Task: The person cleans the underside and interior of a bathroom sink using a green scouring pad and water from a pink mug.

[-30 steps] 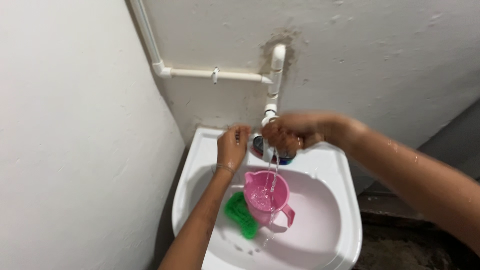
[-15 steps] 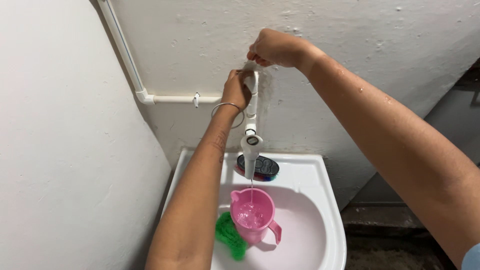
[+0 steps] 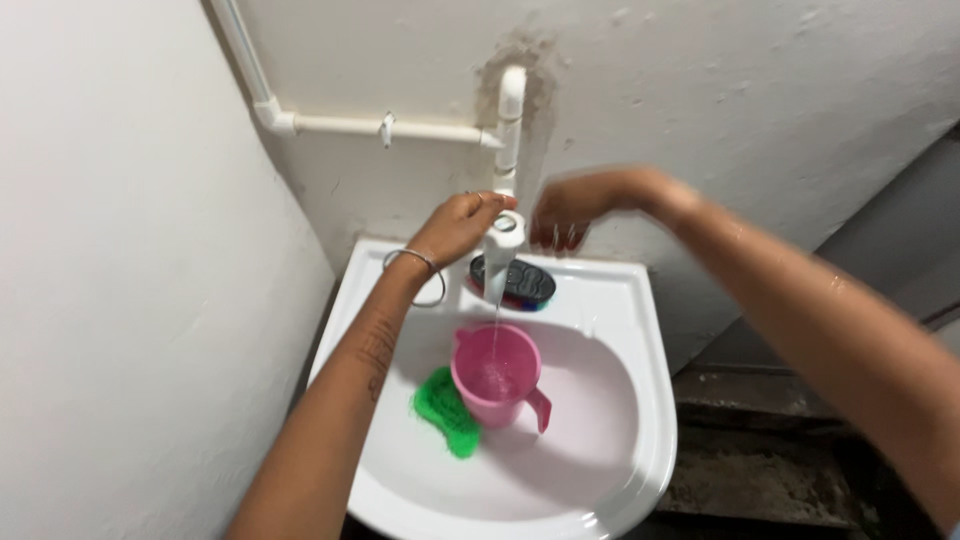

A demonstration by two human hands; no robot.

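Note:
My left hand (image 3: 455, 225) rests against the white plastic tap (image 3: 503, 240), fingers touching its top. My right hand (image 3: 566, 212) hovers blurred just right of the tap, fingers apart, holding nothing. A thin stream of water runs from the tap into a pink jug (image 3: 495, 375) standing in the white sink (image 3: 610, 460). A green scrubber (image 3: 440, 408) lies in the basin left of the jug. A dark brush with coloured bristles (image 3: 520, 283) sits on the sink ledge behind the tap.
A white pipe (image 3: 380, 127) runs along the rough wall to the tap's riser. A white wall closes in on the left. Dark floor shows to the right of the sink.
Both hands came down from the top of the pipe riser to the tap. The view shifted downward. The water stream is still thin.

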